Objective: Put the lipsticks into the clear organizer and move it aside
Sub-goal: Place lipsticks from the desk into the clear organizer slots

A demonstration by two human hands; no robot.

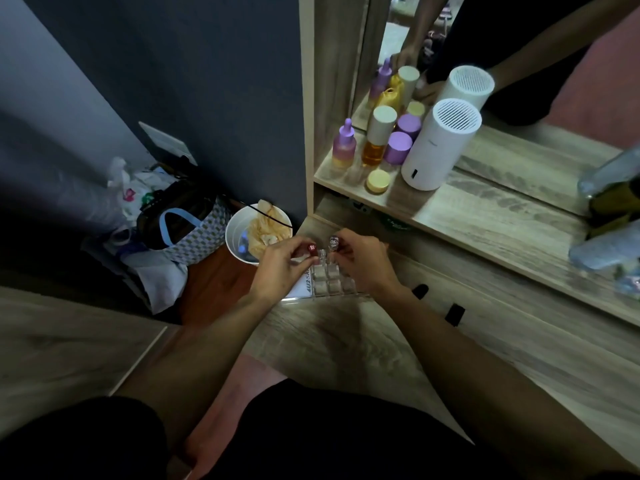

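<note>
A clear organizer [329,284] with a grid of square compartments sits at the left end of the wooden vanity top. My left hand [280,268] pinches a lipstick with a red end [312,248] just above the organizer's far left corner. My right hand [363,263] grips a second lipstick with a silvery, pale end [334,242] over the far row. Both lipsticks stand roughly upright, their lower parts hidden by fingers and by the organizer's walls. The near compartments look empty.
A white cylinder humidifier [438,147], purple and yellow bottles [377,140] and a yellow jar [378,180] stand on the raised shelf in front of a mirror. A white bin [239,233] and a woven bag [187,230] sit on the floor at left. Bottles lie at far right.
</note>
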